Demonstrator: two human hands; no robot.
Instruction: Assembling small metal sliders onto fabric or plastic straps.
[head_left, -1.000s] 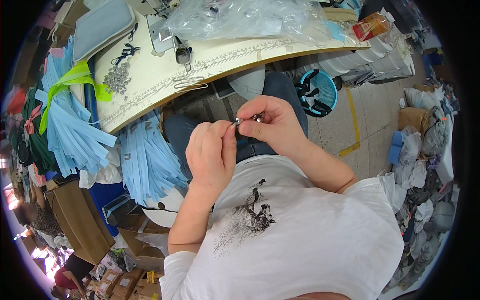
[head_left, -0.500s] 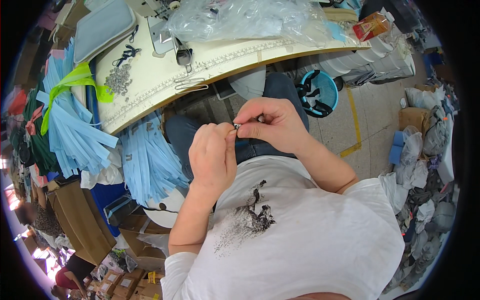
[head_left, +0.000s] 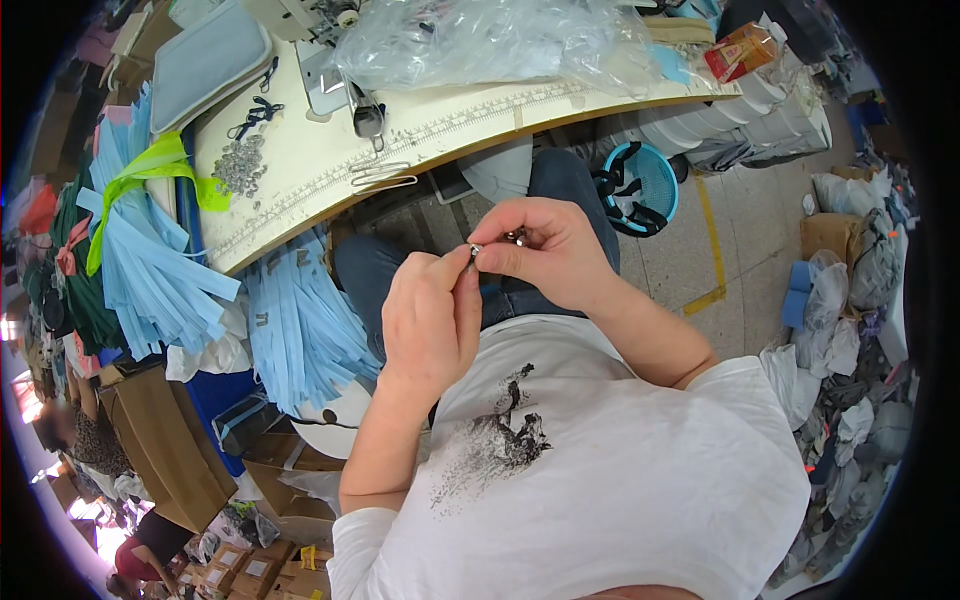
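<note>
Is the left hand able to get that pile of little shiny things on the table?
Probably yes, with a stretch: nothing seems to stand between the left hand and the pile of shiny things, though that hand is busy with a tiny metal piece.

Open gap between fingers [head_left: 512,212] and table [head_left: 315,160]

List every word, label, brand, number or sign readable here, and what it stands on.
Red-and-orange container: printing too small to read.
Ruler strip on the white table: marks show, any figures too small.
Brown boxes, lower left: pale labels, too blurred.
White shirt: black print, no words visible.
Nothing can be quoted.
</note>
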